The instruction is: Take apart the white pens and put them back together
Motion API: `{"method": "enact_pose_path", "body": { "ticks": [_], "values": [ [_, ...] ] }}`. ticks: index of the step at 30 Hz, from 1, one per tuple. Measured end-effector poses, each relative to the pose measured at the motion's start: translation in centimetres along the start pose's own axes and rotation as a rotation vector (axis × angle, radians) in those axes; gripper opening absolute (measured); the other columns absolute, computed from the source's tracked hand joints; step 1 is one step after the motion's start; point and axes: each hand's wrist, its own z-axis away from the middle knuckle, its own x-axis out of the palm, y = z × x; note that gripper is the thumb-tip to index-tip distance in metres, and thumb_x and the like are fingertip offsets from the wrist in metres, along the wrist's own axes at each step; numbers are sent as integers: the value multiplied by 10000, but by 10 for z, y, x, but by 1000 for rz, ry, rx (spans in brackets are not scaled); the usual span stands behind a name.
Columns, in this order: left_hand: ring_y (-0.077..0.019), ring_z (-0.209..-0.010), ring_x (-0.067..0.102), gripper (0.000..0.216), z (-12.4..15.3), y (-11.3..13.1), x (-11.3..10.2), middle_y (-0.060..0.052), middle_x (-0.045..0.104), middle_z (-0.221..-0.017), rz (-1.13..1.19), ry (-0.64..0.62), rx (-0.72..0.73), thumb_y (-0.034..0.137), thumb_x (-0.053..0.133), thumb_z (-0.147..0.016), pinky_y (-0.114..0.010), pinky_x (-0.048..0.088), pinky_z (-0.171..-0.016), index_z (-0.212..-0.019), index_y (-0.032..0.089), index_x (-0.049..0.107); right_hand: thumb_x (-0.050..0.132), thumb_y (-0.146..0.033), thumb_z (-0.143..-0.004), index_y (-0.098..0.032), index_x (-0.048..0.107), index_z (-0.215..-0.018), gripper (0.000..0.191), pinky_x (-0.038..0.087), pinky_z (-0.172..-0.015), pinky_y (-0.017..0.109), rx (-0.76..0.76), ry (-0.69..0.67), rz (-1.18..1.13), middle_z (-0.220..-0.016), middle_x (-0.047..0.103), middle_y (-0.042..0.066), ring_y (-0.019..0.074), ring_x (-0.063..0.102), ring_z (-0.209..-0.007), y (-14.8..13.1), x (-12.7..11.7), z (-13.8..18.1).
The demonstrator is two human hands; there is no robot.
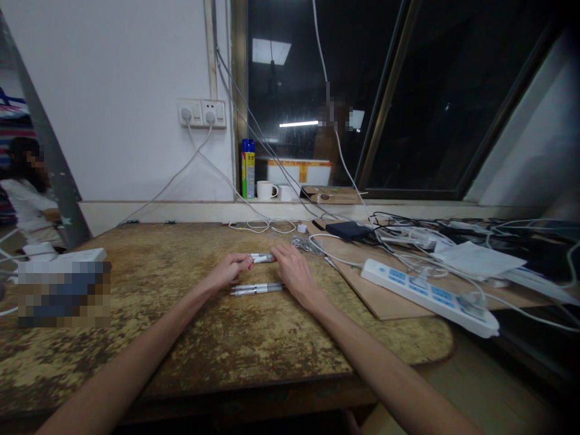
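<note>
My left hand (230, 269) pinches the left end of a white and silver pen (261, 259). The fingers of my right hand (292, 270) close on that pen's right end, so it spans the gap between both hands, low over the table. A second pen seems to lie just behind it, though I cannot tell the two apart well. Nearer to me, a few white and silver pens (256, 289) rest side by side on the worn wooden table (190, 356). Their right ends reach close to my right wrist.
A white power strip (430, 296) lies across a brown board (385, 302) at right, among tangled cables and papers (480, 263). Behind are a black box (348, 231) and a clear plastic bag (304, 244). A mug (266, 190) and spray can (248, 169) stand on the sill. Another person (29, 199) is far left.
</note>
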Motion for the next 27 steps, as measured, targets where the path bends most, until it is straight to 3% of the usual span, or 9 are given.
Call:
{"method": "enact_pose_path", "body": {
  "ticks": [9, 12, 14, 17, 20, 24, 27],
  "values": [
    [-91, -462, 196, 416, 7, 9, 0, 85, 244, -546, 74, -27, -64, 596, 585, -821, -237, 190, -448, -743, 189, 555, 455, -27, -925, -191, 626, -1007, 251, 384, -893, 352, -59, -24, 14, -1005, 672, 103, 256, 558, -999, 3, -4, -1],
    [-117, -451, 321, 463, 3, 1, -4, 57, 366, -520, -63, 42, -8, 615, 536, -864, -244, 281, -458, -868, 172, 670, 465, -51, -944, -180, 629, -1023, 223, 388, -907, 344, -79, -37, -37, -1030, 673, 106, 247, 557, -1004, 8, -1, -1],
    [-157, -533, 480, 479, 0, -4, -7, 6, 556, -604, -192, 111, 87, 601, 518, -891, -263, 384, -523, -953, 171, 720, 480, -155, -990, -168, 628, -1039, 157, 394, -911, 341, -82, -35, -113, -1033, 673, 108, 242, 554, -1006, 12, 2, -1],
    [-242, -854, 647, 421, -1, -7, -9, -65, 749, -934, -312, 178, 246, 524, 525, -927, -332, 491, -797, -1001, 179, 755, 458, -295, -1033, -165, 634, -1034, 219, 401, -905, 334, -68, -23, -253, -999, 676, 89, 224, 554, -984, 17, 5, -2],
    [-276, -1030, 659, 383, 0, -6, -8, -81, 759, -1125, -343, 185, 299, 480, 529, -946, -379, 451, -975, -1040, 195, 767, 436, -282, -1044, -168, 642, -989, 242, 400, -903, 322, -72, -9, -353, -969, 673, 71, 205, 556, -967, 20, 7, -2],
    [-273, -1054, 668, 385, 1, -5, -7, -77, 759, -1147, -331, 184, 308, 481, 527, -957, -377, 453, -986, -1066, 199, 765, 566, -272, -989, -173, 637, -1008, 124, 405, -903, 305, -54, 41, -482, -1012, 670, 64, 196, 559, -986, 20, 4, -1],
    [-264, -1041, 673, 374, 1, -5, -7, -69, 767, -1120, -320, 179, 313, 471, 530, -961, -363, 457, -970, -1069, 198, 761, 609, -300, -965, -179, 645, -1050, 152, 408, -913, 306, -10, 73, -542, -1031, 674, 61, 194, 570, -998, 18, 2, -1]
  ]
}}
